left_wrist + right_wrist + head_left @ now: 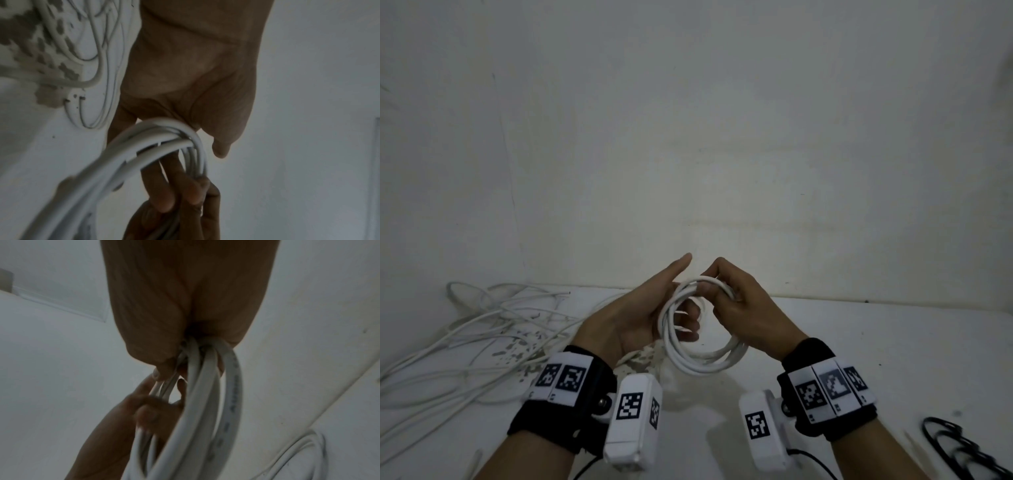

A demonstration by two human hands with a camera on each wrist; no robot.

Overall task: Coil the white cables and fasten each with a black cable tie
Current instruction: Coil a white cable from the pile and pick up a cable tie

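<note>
A coil of white cable [705, 363] is held up over the table between both hands. My right hand [739, 301] grips the top of the coil, its fingers curled round the bundled loops [205, 394]. My left hand [654, 308] has its fingers [162, 186] pushed fairly straight through the middle of the coil [144, 146], with the loops lying across the base of the fingers and the index finger pointing up. A bunch of black cable ties [955, 448] lies at the near right of the table.
A tangle of loose white cables [500, 318] covers the left of the white table [859, 342], over a patch of chipped surface. Another white cable [298, 451] lies on the table below the right hand. A pale wall stands close behind.
</note>
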